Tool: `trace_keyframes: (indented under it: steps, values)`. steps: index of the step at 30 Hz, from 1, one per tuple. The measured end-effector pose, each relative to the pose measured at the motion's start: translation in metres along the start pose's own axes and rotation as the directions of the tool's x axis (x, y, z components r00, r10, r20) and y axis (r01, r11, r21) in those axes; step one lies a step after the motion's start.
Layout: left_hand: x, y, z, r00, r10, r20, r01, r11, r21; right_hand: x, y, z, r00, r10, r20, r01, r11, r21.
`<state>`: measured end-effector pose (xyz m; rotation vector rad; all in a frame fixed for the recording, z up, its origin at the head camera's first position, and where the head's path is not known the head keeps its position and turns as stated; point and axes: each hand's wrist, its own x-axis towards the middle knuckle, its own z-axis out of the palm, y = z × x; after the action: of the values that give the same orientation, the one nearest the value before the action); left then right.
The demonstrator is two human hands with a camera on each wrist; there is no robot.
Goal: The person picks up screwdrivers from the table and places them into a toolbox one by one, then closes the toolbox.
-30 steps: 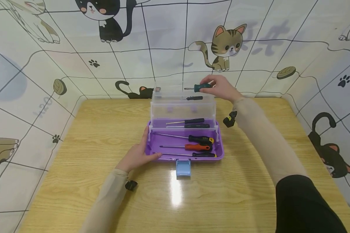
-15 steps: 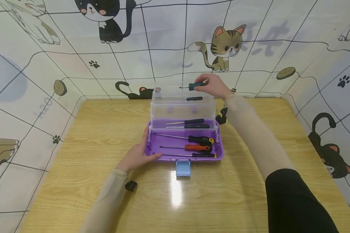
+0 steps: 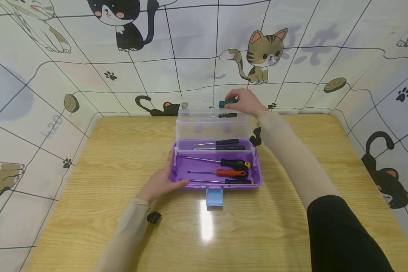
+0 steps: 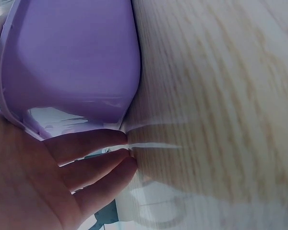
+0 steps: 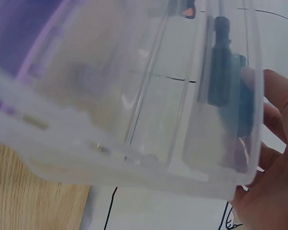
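Note:
In the head view my right hand (image 3: 246,101) pinches the dark green handle of a short screwdriver (image 3: 228,102), its shaft pointing left, at the top clear tray. A small black screwdriver (image 3: 227,115) lies in that tray; in the right wrist view it shows through the clear wall beside the green handle (image 5: 243,96). My left hand (image 3: 161,183) rests against the left front corner of the purple toolbox (image 3: 258,177), thumb along the front rim. Its fingers (image 4: 93,146) lie fairly straight beside the purple wall (image 4: 77,62) in the left wrist view.
The toolbox stands open on a wooden table (image 3: 129,143), its blue latch (image 3: 214,196) hanging in front. Two black screwdrivers (image 3: 229,142) lie in the lower clear tray. A black-yellow screwdriver (image 3: 236,163), an orange one (image 3: 232,172) and a thin black one (image 3: 238,181) lie in the base.
My right hand has moved left with the green screwdriver, then slightly down at the top tray; the screwdriver's tip has dipped. My left hand keeps its place on the toolbox.

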<state>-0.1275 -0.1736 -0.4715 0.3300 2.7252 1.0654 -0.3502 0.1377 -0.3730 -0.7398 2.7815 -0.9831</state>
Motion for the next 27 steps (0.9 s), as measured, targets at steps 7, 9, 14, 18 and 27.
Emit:
trace_keyframes:
  steps: [7, 9, 14, 18, 27]
  values:
    - [0.001, 0.003, 0.001, 1.0, -0.007, -0.003, 0.007, 1.0, -0.002, -0.003, 0.001, -0.003, 0.999, 0.004, 0.046, -0.003, 1.0, -0.027]
    - [0.001, 0.002, 0.002, 1.0, -0.006, -0.005, 0.006, 1.0, -0.001, -0.005, 0.001, -0.005, 0.999, 0.002, 0.049, -0.001, 1.0, -0.021]
    - [0.002, 0.002, 0.003, 1.0, -0.002, -0.005, 0.002, 1.0, -0.01, -0.012, 0.005, -0.011, 1.0, -0.016, 0.002, 0.016, 1.0, 0.014]
    - [0.002, 0.003, 0.002, 1.0, -0.001, -0.003, 0.001, 1.0, -0.008, -0.019, 0.01, -0.015, 0.998, -0.019, -0.053, 0.021, 0.999, 0.043]
    - [0.003, 0.003, -0.003, 1.0, 0.022, 0.018, -0.021, 0.999, -0.045, -0.039, 0.022, -0.022, 0.993, -0.026, -0.115, 0.035, 0.996, 0.082]
